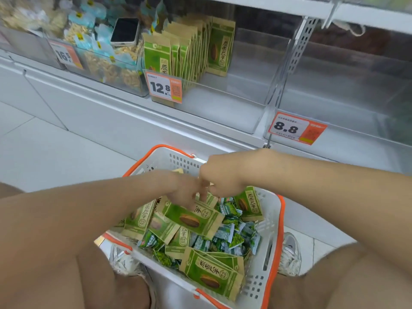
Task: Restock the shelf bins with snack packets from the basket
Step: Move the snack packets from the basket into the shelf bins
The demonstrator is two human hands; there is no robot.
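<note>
The sunflower seed packet (191, 221) on top of the pile shows a green panel with a seed picture and Chinese characters; I read 原香瓜子 on its neighbours. It lies flat in the white basket (270, 221), which stands on the floor between my shoes (289, 255). Its long axis goes from left to right, a little downward.

My left hand (182, 188) reaches down with rather straight fingers that touch this packet's upper edge. My right hand (220, 175) is just beside it with bent knuckles; because of blur I cannot tell if it holds something.

Small green packets (234, 237) lie around.

Above, the same packets stand upright in a row (189, 54) in a clear bin (223, 112) with the price tag "12.8" (163, 86). Other tags say "8.8" (294, 128) and "16.5" (65, 55). A phone (125, 31) lies on the snacks in the left bin.
</note>
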